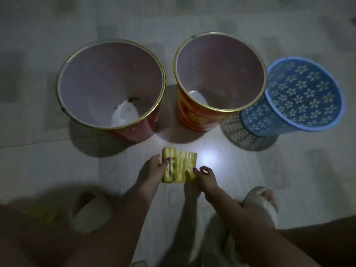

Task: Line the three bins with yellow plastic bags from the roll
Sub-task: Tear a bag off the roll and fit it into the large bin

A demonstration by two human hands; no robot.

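Bins [110, 85] all sit unlined — both hands, left [152, 170] and right [205, 177], grip the yellow bag roll [178, 166], its first bag barely unrolled.

3 bins stood in a row across the far side of the tiled floor [289, 170], blocking a straight reach beyond them. The left bin [134, 130] and the middle bin [192, 118] stood apart, with a strip of bare floor between them wide enough for a hand. The middle bin and the blue basket [289, 120] appeared to touch or nearly touch, leaving no way through. All 3 mouths were open from above. Floor lay free in front of the bins on both sides of the yellow roll [179, 166]. Nearer in, 2 slippers [264, 205] and the person's legs crowded the lower edge.
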